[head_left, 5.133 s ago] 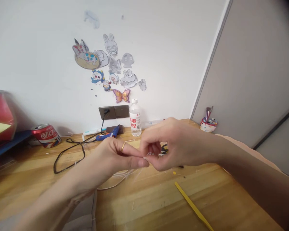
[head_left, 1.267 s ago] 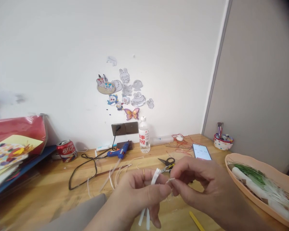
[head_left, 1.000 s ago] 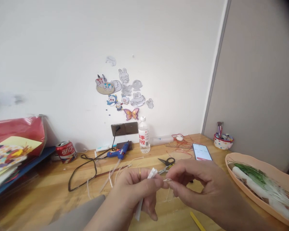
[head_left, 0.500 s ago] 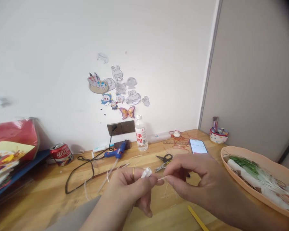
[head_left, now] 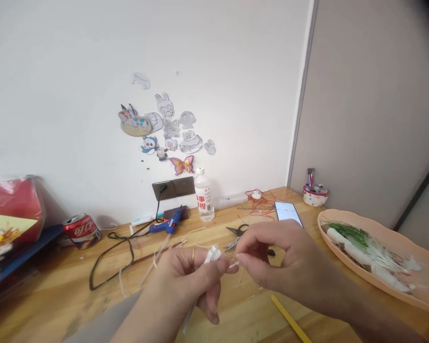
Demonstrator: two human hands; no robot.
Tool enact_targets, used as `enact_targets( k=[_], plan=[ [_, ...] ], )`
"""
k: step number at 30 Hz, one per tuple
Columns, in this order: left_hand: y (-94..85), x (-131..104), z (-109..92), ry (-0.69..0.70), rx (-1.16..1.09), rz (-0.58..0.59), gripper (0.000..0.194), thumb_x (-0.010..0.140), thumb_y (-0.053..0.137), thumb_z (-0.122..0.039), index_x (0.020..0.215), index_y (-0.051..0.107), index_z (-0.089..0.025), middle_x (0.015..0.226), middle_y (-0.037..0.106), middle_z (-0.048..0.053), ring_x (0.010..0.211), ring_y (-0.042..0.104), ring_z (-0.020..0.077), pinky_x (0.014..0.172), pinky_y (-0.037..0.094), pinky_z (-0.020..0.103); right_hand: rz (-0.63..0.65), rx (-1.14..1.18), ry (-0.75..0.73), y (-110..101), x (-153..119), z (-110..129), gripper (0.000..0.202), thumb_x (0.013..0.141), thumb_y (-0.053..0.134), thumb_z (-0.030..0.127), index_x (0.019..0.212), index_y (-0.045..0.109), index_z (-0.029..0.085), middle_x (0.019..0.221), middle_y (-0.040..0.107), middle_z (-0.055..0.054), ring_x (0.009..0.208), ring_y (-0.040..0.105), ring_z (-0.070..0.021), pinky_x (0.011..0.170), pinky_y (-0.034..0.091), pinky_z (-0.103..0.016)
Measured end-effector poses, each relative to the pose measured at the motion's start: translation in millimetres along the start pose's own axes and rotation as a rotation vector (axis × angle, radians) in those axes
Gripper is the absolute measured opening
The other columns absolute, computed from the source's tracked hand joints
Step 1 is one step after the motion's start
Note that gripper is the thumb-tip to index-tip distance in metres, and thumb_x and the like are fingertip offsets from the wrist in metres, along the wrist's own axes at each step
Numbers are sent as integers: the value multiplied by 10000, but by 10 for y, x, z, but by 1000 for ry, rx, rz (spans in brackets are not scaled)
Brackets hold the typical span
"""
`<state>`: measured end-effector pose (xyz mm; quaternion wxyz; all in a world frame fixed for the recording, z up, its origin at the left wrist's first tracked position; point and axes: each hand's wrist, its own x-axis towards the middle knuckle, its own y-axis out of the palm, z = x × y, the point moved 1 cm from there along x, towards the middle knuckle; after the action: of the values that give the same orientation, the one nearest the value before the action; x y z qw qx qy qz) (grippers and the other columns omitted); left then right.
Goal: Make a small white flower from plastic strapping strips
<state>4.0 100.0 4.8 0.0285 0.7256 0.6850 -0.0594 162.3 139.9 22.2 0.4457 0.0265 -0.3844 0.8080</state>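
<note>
My left hand [head_left: 196, 276] pinches a small folded white strip [head_left: 213, 254] between thumb and fingers; a ring is on one finger. From its fingertips a thin pale thread [head_left: 233, 265] runs to my right hand [head_left: 271, 257], whose thumb and forefinger are closed on the thread's other end. The hands almost meet, a short way above the wooden table [head_left: 243, 319]. Just behind my right hand lie black-handled scissors [head_left: 236, 236], partly hidden by it. Below it rests a yellow stick [head_left: 289, 318].
A blue glue gun [head_left: 168, 224] with a black cord lies at left, near a red can [head_left: 81, 231]. A water bottle [head_left: 204, 195] stands by the wall. Toward the right are a phone [head_left: 288, 212], a small pot [head_left: 314, 194] and a peach tray [head_left: 364, 281] holding green and white materials.
The whole scene has shifted slightly to the left as the camera turned right. Both hands keep their pinches, and slightly more of the white strip shows.
</note>
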Motion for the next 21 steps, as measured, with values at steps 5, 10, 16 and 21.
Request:
enact_targets(
  k=[5, 10, 16, 21],
  plan=[
    [-17, -8, 13, 2, -35, 19, 433, 728, 595, -338, 343, 516, -156, 355, 482, -26, 371, 434, 68, 435, 360, 203, 40, -15, 45, -4, 18, 1, 84, 737, 543, 211, 709, 612, 173, 553, 505, 32, 521, 462, -91, 498, 389, -215],
    [-28, 6, 10, 17, -89, -2, 236, 730, 604, -338, 584, 655, -161, 343, 498, -47, 346, 423, 63, 428, 351, 194, 58, -28, 17, 0, 8, 7, 105, 727, 510, 154, 672, 599, 165, 562, 521, 26, 530, 473, -91, 494, 388, -211],
    [-13, 1, -12, 14, -56, -24, 249, 739, 589, -361, 609, 653, -158, 351, 507, -42, 363, 435, 63, 434, 336, 191, 55, -7, 12, -5, 16, 1, 138, 748, 493, 173, 668, 606, 176, 549, 506, 32, 511, 453, -86, 476, 377, -207],
    [-19, -10, 4, 4, -64, 0, 315, 709, 607, -393, 501, 619, -157, 351, 502, -34, 366, 439, 69, 440, 374, 200, 45, -16, -6, 13, 17, 4, 138, 711, 507, 122, 658, 617, 185, 531, 511, 40, 492, 465, -84, 468, 386, -202]
  ],
)
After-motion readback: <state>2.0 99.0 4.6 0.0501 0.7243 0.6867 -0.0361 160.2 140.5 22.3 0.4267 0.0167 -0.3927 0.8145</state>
